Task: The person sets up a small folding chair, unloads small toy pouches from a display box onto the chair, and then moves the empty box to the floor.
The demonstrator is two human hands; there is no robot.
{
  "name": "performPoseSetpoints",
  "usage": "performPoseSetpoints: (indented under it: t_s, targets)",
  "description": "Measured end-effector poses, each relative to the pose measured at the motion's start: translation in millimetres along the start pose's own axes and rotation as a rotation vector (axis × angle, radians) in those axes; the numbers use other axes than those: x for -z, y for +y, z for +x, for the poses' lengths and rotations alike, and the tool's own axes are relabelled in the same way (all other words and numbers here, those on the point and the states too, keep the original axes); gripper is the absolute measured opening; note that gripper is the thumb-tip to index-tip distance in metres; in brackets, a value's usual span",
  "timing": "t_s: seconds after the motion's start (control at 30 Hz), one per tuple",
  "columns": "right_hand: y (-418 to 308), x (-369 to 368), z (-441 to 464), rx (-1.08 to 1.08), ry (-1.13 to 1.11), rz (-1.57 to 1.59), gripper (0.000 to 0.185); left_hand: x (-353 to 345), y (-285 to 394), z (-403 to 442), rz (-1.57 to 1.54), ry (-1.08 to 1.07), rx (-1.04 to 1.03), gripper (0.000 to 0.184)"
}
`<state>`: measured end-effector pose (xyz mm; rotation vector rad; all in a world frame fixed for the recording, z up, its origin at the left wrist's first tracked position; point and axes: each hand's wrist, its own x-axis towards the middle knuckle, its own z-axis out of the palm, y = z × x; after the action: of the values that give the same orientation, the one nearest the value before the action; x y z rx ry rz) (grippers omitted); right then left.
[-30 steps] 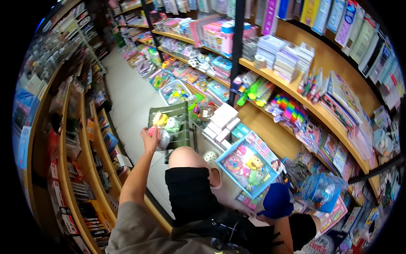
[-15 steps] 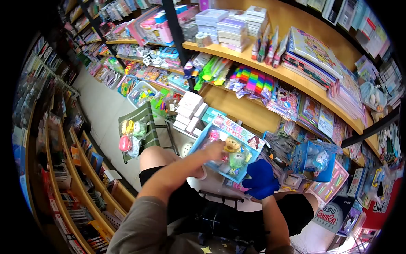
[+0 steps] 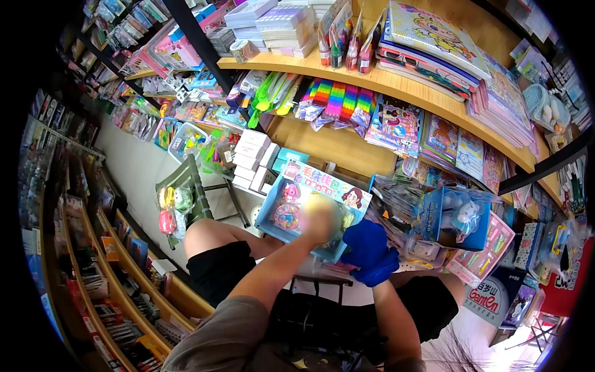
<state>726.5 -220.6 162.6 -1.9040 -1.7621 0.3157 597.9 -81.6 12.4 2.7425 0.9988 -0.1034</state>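
A light-blue display box (image 3: 268, 208) with a printed lid flap (image 3: 328, 188) stands in front of my knees. Inside it lie a pink toy (image 3: 290, 193), a clear round pack of coloured bits (image 3: 286, 217) and a green wrapped toy (image 3: 348, 218). Over the box's middle, my left hand (image 3: 319, 222) is smeared by motion. A pale yellow blur surrounds it, and I cannot make out whether it holds something. A bunched deep-blue soft covering (image 3: 365, 243) hides my right hand (image 3: 377, 271) at the box's right corner; its fingers do not show.
A green folding stool (image 3: 186, 186) at the left bears several wrapped toys (image 3: 168, 220). White boxes (image 3: 251, 155) are stacked behind the display box. Shelves (image 3: 427, 93) of stationery rise ahead, and a blue bin (image 3: 434, 220) with a plush stands at right. Bookshelves (image 3: 124, 266) line the left.
The view has shifted. My left hand has moved right within the box, uncovering the clear pack of coloured bits. The yellow toy seen before is now lost behind the blur. The blue covering stays by the box.
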Motion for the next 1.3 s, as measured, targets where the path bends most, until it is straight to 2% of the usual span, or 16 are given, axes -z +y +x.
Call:
performPoseSetpoints:
  t_s: [0.1,0.23,0.27,0.37,0.47,0.53,0.67,0.73,0.87,0.97,1.0,1.07,1.1,1.13,1.2,1.3]
  targets:
    - [4.6,-7.0,-3.9,0.027,0.074,0.027,0.029,14.6,-25.4,-2.2,-0.398,-0.141,0.121,0.08]
    - [5.2,-19.7,-7.8,-0.025,0.154,0.197,0.028,16.1,-25.5,-17.3,-0.806,0.027,0.074,0.097]
    - [2.2,-26.4,-10.4,-0.057,0.182,0.274,0.028,87.7,4.0,-30.9,-0.853,-0.222,0.231,0.104]
    - [-13.3,-56.2,-21.8,-0.223,0.311,0.588,0.028,118.5,58.3,-54.9,-1.502,-0.448,0.391,0.101]
    - [-20.2,-79.9,-28.6,-0.403,0.426,0.913,0.027,93.4,84.7,-70.5,-1.498,-0.178,0.3,0.083]
    - [-6.4,-93.5,-32.0,-0.476,0.475,1.14,0.027,136.9,90.8,-80.4,-1.454,-0.459,0.397,0.077]
    - [64.5,-130.8,-52.0,-0.451,0.415,1.893,0.034,122.7,90.4,-91.4,-1.157,-0.126,0.015,0.065]
    - [70.9,-128.6,-49.5,-0.552,0.28,1.99,0.031,122.1,86.8,-92.4,-1.15,-0.164,-0.053,0.059]
    - [51.2,-67.6,-32.3,-0.764,-0.001,2.15,0.029,129.5,78.1,-92.7,-1.779,-0.313,0.208,0.064]
    - [27.4,-54.5,-33.8,-0.576,0.006,1.519,0.055,161.9,80.7,-94.8,-1.87,-0.266,0.27,0.068]
    - [23.2,-55.1,-32.9,-0.528,0.052,1.454,0.059,95.1,70.8,-77.8,-1.405,0.116,0.189,0.064]
    - [-27.6,-1.9,-27.7,-0.19,0.102,0.862,0.067,129.8,69.5,-86.5,-0.927,0.432,0.065,0.06]
    - [-39.3,10.6,-22.9,-0.125,0.101,0.81,0.054,144.2,65.1,-91.0,-0.669,0.572,0.013,0.057]
    - [-14.1,-16.9,-18.4,-0.267,0.099,1.378,0.047,141.5,59.9,-89.4,-0.66,0.575,-0.188,0.051]
    - [-18.2,-29.2,-22.1,-0.228,0.165,1.549,0.029,142.5,65.4,-96.5,-0.66,0.392,-0.354,0.054]
    - [-19.5,-25.2,-21.3,-0.334,0.109,1.785,0.033,171.1,76.5,-108.5,-0.619,0.314,-0.399,0.073]
